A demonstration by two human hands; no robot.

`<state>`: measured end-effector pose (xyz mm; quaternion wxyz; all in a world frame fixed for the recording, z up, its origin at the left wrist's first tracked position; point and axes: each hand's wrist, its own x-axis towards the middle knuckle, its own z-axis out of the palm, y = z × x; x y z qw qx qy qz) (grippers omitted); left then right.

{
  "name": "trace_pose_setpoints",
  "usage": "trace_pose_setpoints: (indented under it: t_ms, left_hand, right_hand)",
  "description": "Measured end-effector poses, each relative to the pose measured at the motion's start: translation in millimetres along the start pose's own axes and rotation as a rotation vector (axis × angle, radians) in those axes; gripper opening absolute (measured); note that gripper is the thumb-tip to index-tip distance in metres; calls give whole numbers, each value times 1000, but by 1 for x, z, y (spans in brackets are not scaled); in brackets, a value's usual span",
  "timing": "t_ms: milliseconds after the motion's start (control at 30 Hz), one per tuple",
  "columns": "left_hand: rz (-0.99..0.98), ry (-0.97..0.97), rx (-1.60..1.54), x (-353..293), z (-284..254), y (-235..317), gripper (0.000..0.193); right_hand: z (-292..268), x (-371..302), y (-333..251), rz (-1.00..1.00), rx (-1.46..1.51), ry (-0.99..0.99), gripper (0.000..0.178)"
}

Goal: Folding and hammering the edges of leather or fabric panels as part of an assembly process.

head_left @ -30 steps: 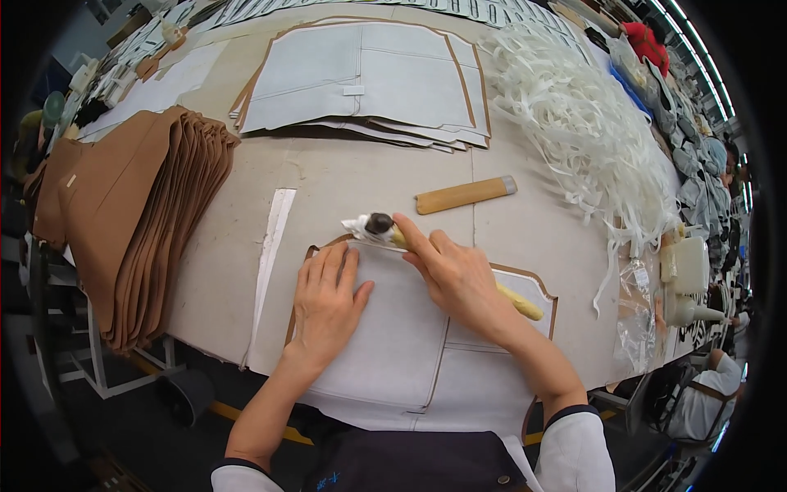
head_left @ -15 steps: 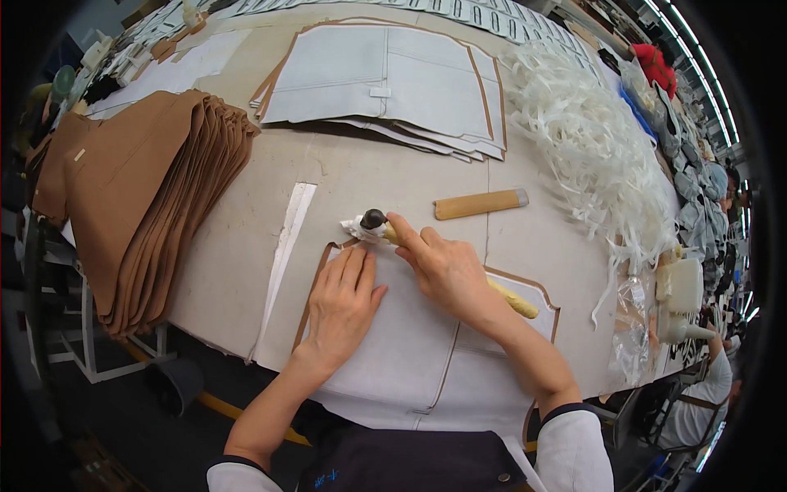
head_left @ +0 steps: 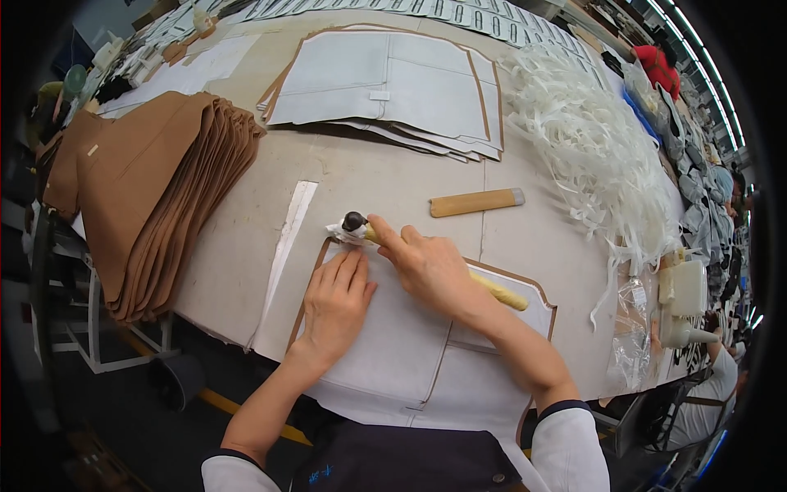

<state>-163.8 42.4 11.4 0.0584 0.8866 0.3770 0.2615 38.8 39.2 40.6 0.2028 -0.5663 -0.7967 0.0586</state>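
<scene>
My right hand is closed round the yellow-wrapped handle of a hammer. The hammer's dark, rounded head sticks up, with white wrapping around its lower part. That head rests at the far left corner of a white panel with brown edging, which lies on the table and hangs over its near edge. My left hand presses flat on the panel just below the hammer head, fingers stretched out and holding nothing. My right hand hides part of the handle and the panel.
A tan bar with a grey end lies beyond my right hand. Stacked white panels are at the back, brown pieces on the left. At the right are tangled white strips and a white bottle. A white strip lies left.
The hammer and my right hand have shifted a little left along the panel's far edge. My left hand has moved slightly left too, still flat on the panel.
</scene>
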Motion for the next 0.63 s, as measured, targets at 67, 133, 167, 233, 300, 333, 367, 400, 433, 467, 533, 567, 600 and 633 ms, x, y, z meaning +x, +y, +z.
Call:
trace_pose_setpoints:
  t_ms: [67, 133, 167, 233, 300, 333, 367, 400, 433, 467, 533, 567, 600, 633]
  left_hand:
    - [12, 4, 15, 1, 0, -3, 43]
    - [24, 11, 25, 2, -3, -5, 41]
    - [17, 9, 25, 2, -6, -7, 38]
    - [4, 16, 27, 4, -9, -9, 36]
    - [-13, 41, -39, 14, -7, -15, 34]
    - [-8, 48, -48, 24, -7, -16, 34]
    - [-33, 58, -84, 35, -9, -17, 35]
    - [-58, 66, -121, 45, -9, -19, 35]
    - [-57, 74, -123, 52, -9, -22, 35]
    - [-62, -41, -192, 58, -10, -27, 37]
    - [-66, -143, -257, 70, -11, -36, 38]
    - [-72, -280, -250, 76, -13, -39, 40]
    - [-80, -415, -241, 82, -14, -43, 42]
    - [-94, -579, -295, 91, -12, -50, 48]
  right_hand:
    - [-21, 0, 12, 98, 51, -133, 53]
    - [-34, -31, 32, 177, 40, -65, 51]
    - [-44, -51, 37, 235, 66, -5, 50]
    - [-67, -102, 46, 352, 57, 139, 46]
    - [-79, -163, 53, 498, -75, 269, 44]
    - [-86, -194, 56, 582, -181, 314, 45]
    - [-91, -223, 61, 684, -261, 310, 46]
    - [-93, -249, 65, 787, -340, 304, 47]
    - [-94, -268, 71, 783, -346, 309, 47]
    - [-94, -280, 76, 790, -410, 290, 49]
    - [-93, -279, 81, 787, -475, 281, 50]
    - [-92, -263, 75, 671, -459, 290, 51]
    - [-91, -245, 68, 552, -444, 299, 51]
    - [-91, -221, 60, 494, -351, 245, 55]
